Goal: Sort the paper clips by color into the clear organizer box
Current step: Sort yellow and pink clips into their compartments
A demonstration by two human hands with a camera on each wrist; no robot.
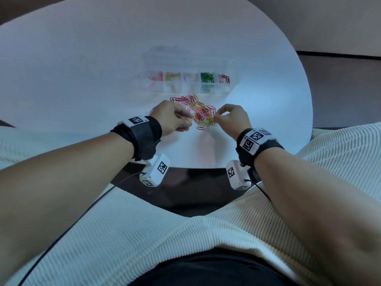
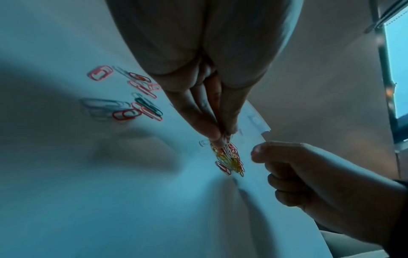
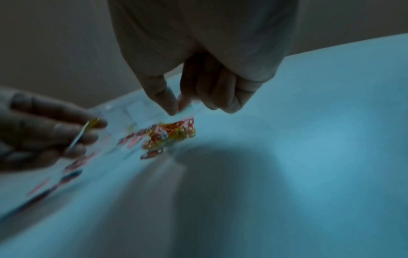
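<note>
A mixed pile of paper clips (image 1: pixel 201 111), red, pink and yellow, lies on the white table just in front of the clear organizer box (image 1: pixel 233 69). The box's compartments hold pink, yellow, green and red clips. My left hand (image 1: pixel 188 120) pinches yellow paper clips (image 3: pixel 89 128) at the pile's near left edge. My right hand (image 1: pixel 216 117) hovers at the pile's right edge, fingers curled, thumb and index fingertips (image 3: pixel 174 109) nearly touching. No clip shows between them. The left wrist view shows the left fingertips (image 2: pixel 215 134) pressed together right over the pile (image 2: pixel 229 160).
Several loose clips (image 2: pixel 141 106), red, pink, dark green and white, lie to the left of the pile, behind my left hand. One red clip (image 1: pixel 201 128) lies alone on the near side. The round table's edge (image 1: pixel 185 167) runs just under my wrists.
</note>
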